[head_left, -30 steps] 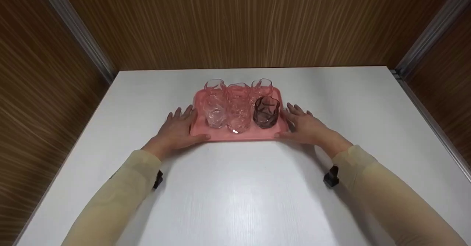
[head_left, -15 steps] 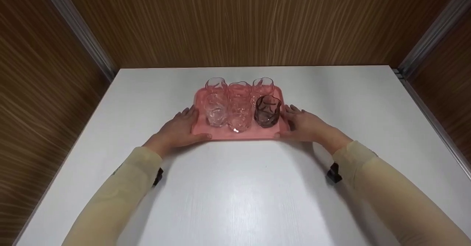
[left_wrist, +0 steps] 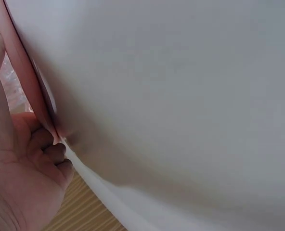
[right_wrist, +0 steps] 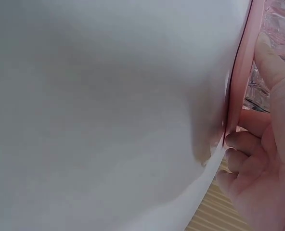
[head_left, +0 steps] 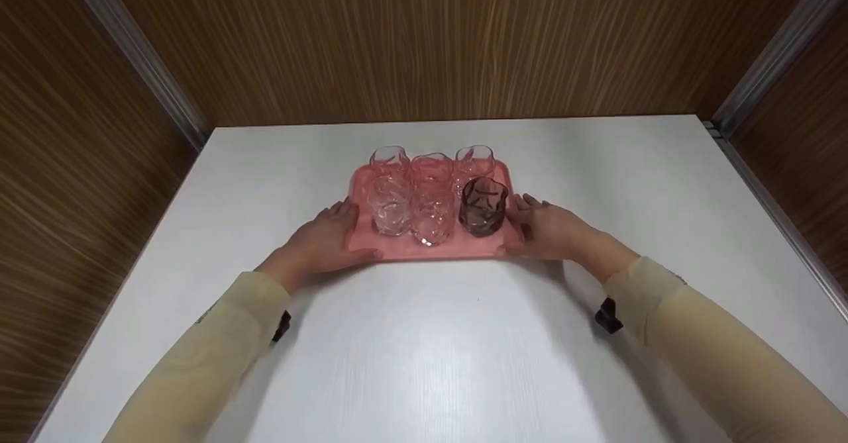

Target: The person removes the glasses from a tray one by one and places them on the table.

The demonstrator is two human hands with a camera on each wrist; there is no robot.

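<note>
Change: both hands have closed in on the tray's short sides since a second ago; fingers that lay spread on the table now hug the rim, and the tray looks a touch nearer the person.
Left hand (head_left: pixel 324 238): at the tray's left short edge, thumb along the near corner; the left wrist view shows fingers (left_wrist: pixel 46 151) curled under the rim.
Tray (head_left: pixel 430 249): pink, long axis running left to right, between the two hands, mid-table and slightly toward the far side.
Glasses: five clear glasses (head_left: pixel 391 208) and one dark glass (head_left: pixel 483 206), upright, packed touching in two rows; dark one at the near right corner.
Right hand (head_left: pixel 546 228): at the right short edge, thumb on top by the dark glass, fingers (right_wrist: pixel 241 142) tucked beneath the rim.
Reach: both hands equally near, one per end.
Room: white table (head_left: pixel 430 350) open on the near side and to both sides; wood wall (head_left: pixel 424 46) behind the far edge.
</note>
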